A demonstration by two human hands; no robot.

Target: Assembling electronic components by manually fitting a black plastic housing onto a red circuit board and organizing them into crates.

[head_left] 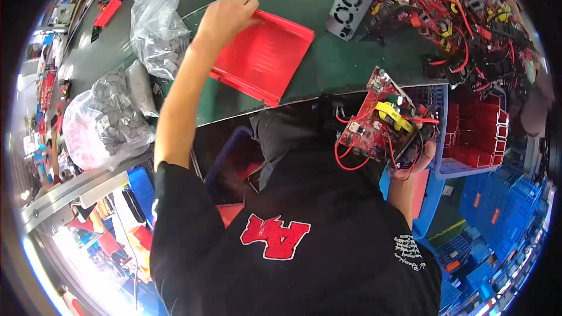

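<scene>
A red plastic tray-like shell [263, 58] lies on the green work surface in front of me. My left hand [231, 16] reaches over its far left corner, with the fingers bent around the edge. At the right, just off the table's near edge, my right hand [420, 161] holds a red circuit board assembly [369, 123] from below and behind. That assembly carries a yellow-wrapped part [393, 116] and loops of red and black wire. Most of the right hand's fingers are hidden behind it.
More wired circuit board assemblies [451, 11] are heaped at the back right, beside a grey panel with round cutouts [351, 6]. Clear bags of grey parts [114, 111] [158, 35] lie at the left. A blue crate [442, 134] with red trays stands at the right.
</scene>
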